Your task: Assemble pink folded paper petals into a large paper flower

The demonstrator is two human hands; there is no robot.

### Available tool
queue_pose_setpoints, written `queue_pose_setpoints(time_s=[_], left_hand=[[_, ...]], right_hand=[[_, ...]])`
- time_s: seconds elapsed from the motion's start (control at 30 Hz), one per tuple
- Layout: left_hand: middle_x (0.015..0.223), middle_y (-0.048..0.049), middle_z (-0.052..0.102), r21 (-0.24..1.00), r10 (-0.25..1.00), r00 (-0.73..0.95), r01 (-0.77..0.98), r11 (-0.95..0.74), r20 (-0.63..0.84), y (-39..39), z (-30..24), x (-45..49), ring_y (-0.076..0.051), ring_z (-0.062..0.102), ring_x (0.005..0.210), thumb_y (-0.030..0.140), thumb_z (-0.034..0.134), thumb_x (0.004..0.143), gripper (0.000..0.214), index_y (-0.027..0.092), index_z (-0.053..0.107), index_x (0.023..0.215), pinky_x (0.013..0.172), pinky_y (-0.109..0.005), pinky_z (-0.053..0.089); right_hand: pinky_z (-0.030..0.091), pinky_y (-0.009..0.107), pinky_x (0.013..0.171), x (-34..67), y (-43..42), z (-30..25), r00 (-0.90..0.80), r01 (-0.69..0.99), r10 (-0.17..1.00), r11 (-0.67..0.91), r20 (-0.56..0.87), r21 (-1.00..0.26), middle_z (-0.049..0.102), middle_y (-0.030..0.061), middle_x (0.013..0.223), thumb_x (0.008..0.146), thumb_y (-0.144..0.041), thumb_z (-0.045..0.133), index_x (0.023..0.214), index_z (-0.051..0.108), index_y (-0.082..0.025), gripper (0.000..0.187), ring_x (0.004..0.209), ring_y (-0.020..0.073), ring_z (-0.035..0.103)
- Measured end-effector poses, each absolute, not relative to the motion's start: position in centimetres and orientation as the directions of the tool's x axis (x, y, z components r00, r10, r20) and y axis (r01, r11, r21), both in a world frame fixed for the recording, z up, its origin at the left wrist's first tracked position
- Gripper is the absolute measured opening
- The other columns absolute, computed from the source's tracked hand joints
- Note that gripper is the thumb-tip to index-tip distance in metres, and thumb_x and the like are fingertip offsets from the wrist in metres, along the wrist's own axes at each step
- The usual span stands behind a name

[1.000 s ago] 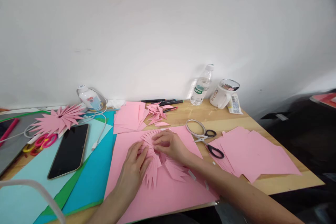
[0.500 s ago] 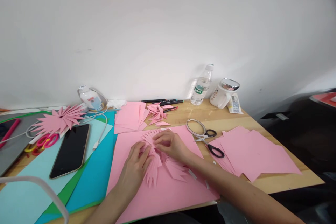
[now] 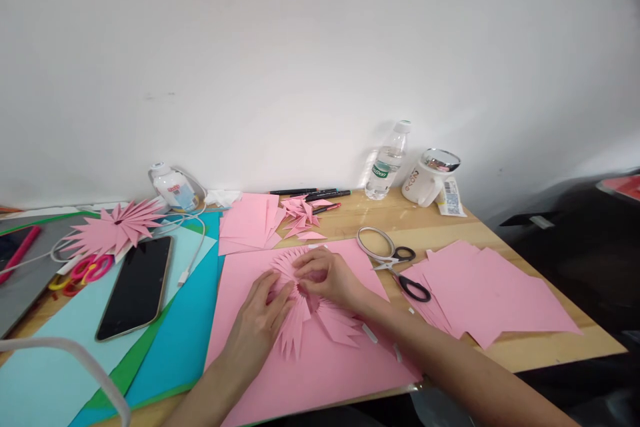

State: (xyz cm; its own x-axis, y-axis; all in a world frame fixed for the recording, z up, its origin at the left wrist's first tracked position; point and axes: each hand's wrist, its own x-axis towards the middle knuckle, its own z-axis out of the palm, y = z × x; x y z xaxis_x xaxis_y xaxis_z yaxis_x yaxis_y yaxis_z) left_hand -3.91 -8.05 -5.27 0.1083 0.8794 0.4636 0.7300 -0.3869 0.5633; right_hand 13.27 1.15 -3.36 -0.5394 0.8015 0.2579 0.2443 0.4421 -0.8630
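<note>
A spiky pink paper flower (image 3: 305, 317) lies on a large pink sheet (image 3: 305, 373) in front of me. My left hand (image 3: 260, 320) rests flat on the flower's left side, fingers stretched out and pressing the pointed petals down. My right hand (image 3: 325, 277) sits over the flower's centre with its fingers curled in a pinch on the petals there. What lies under the right fingertips is hidden.
Black-handled scissors (image 3: 400, 267) and a tape ring (image 3: 373, 243) lie right of the sheet, then a stack of pink paper (image 3: 490, 293). A phone (image 3: 135, 287), a finished pink flower (image 3: 113, 227), blue sheets, markers (image 3: 320, 195), a water bottle (image 3: 385, 160) and a mug (image 3: 430, 177) stand around.
Both hands stay on the flower; the right fingers shifted slightly at its centre. The view drifted a little to the left.
</note>
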Motion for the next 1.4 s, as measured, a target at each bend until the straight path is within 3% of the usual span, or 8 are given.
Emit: queue_pose_setpoints(time_s=[0.17,0.4,0.83,1.17,1.4], left_hand=[[0.113,-0.0087,0.059,0.432,0.828,0.177,0.784,-0.445,0.531,-7.8,-4.6,-4.0,-0.022,0.058,0.106,0.021,0.050,0.087,0.029,0.026,0.060,0.113,0.086,-0.037,0.055],[0.111,-0.0098,0.062,0.345,0.781,0.248,0.792,-0.504,0.573,-7.8,-4.2,-4.4,-0.022,0.056,0.109,0.016,0.050,0.087,0.027,0.018,0.059,0.112,0.088,-0.036,0.054],[0.113,-0.0077,0.061,0.625,0.892,0.065,0.691,-0.364,0.446,-8.0,-4.6,-3.7,-0.026,0.058,0.109,0.023,0.052,0.086,0.029,0.031,0.061,0.111,0.091,-0.046,0.053],[0.108,-0.0085,0.061,0.649,0.898,0.001,0.691,-0.319,0.441,-8.0,-4.9,-3.4,-0.025,0.061,0.102,0.026,0.051,0.086,0.022,0.028,0.060,0.106,0.088,-0.045,0.054],[0.109,-0.0099,0.059,0.598,0.885,0.010,0.734,-0.323,0.466,-7.9,-4.8,-3.2,-0.024,0.061,0.101,0.025,0.052,0.086,0.022,0.025,0.062,0.106,0.085,-0.042,0.056]], right_hand=[[0.049,0.035,0.083,13.4,1.2,-3.6,-0.552,0.219,0.785,0.462,0.281,-0.859,0.071,0.0053,0.093,0.064,-0.011,0.072,0.076,0.073,-0.020,0.015,0.090,0.0198,0.063],[0.048,0.036,0.083,13.3,1.4,-4.1,-0.550,0.212,0.775,0.489,0.310,-0.846,0.071,0.0048,0.093,0.063,-0.009,0.073,0.076,0.073,-0.021,0.018,0.088,0.0194,0.063],[0.048,0.037,0.084,13.2,1.2,-3.8,-0.557,0.219,0.776,0.479,0.294,-0.850,0.070,0.0048,0.094,0.068,-0.012,0.070,0.074,0.074,-0.023,0.014,0.090,0.0192,0.062],[0.047,0.037,0.083,13.2,1.2,-4.1,-0.561,0.205,0.771,0.482,0.301,-0.852,0.070,0.0040,0.094,0.066,-0.010,0.070,0.074,0.075,-0.025,0.018,0.088,0.0191,0.061],[0.048,0.036,0.083,13.0,1.1,-4.2,-0.546,0.211,0.779,0.485,0.309,-0.849,0.070,0.0049,0.093,0.067,-0.009,0.068,0.073,0.074,-0.024,0.017,0.088,0.0187,0.062]])
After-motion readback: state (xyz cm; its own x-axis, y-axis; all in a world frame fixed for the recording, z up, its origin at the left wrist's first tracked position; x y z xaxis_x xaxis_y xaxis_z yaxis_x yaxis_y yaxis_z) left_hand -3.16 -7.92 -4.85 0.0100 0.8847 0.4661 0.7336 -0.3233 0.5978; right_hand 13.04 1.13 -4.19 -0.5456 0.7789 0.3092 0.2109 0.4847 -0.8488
